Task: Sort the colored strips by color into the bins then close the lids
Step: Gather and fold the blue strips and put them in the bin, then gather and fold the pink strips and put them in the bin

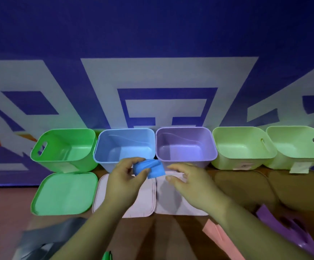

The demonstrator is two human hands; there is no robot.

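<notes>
Across the upper half of the frame: a blue backdrop (152,34) with large pale characters, hanging behind a brown worktop (163,233). Mid-frame row, left to right: green bin (66,149), blue bin (124,145), purple bin (185,145), two pale green bins (242,147) (298,145), all open. Lids lie flat in front: a green lid (64,194), two pale pink lids (145,199) (173,197). Centre: left hand (126,177), fingers clamped on a folded blue strip (149,167) at the blue bin's near rim; right hand (188,177) just beside it, fingers apart. Lower edge: grey strip (45,239), pink strip (220,235), purple strip (283,226), loose on the worktop.
</notes>
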